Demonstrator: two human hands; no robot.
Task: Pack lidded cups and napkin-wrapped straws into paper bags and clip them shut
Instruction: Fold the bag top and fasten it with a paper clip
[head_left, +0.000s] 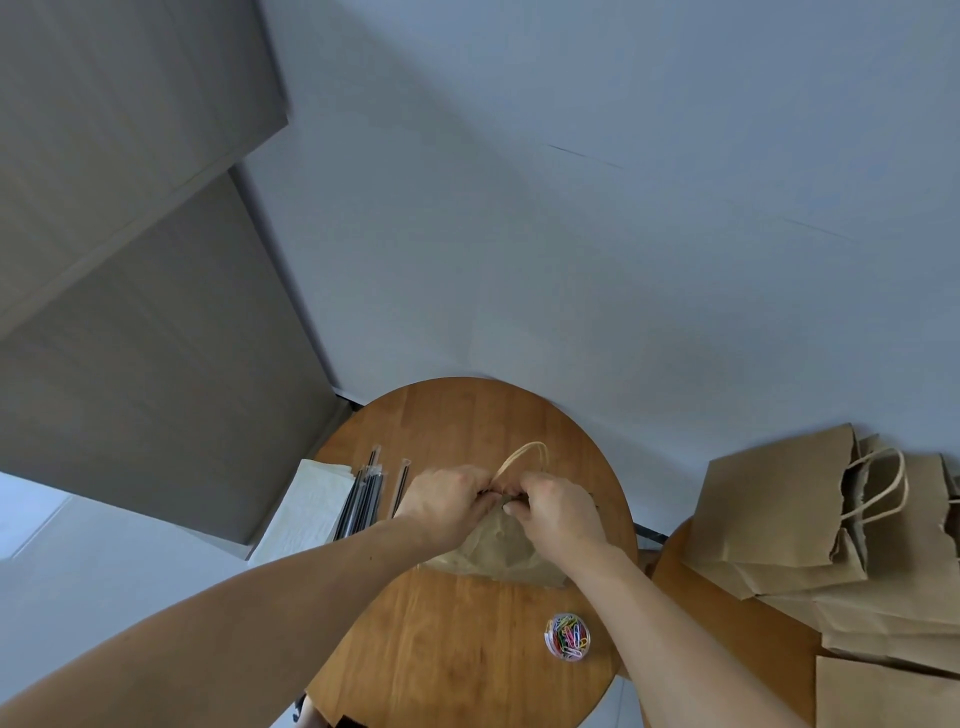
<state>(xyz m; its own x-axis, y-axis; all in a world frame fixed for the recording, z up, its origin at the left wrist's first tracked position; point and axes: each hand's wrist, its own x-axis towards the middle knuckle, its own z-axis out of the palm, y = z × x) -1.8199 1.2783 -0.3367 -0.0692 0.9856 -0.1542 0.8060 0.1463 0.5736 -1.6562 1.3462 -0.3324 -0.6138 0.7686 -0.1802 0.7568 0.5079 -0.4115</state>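
Note:
A brown paper bag (493, 551) stands on the round wooden table (457, 649), its twine handles (524, 457) sticking up behind my hands. My left hand (447, 501) and my right hand (556, 512) pinch the bag's top edge together, fingertips almost touching at the middle. What lies between the fingertips is too small to tell. The bag's inside is hidden. Wrapped black straws (363, 499) lie left of the bag beside a stack of white napkins (306, 512). A small clear tub of coloured paper clips (568, 637) sits near the table's front right.
A pile of flat brown paper bags (810, 545) with handles lies on a second wooden surface (737, 639) to the right. A white wall rises behind the table, and grey panels stand to the left.

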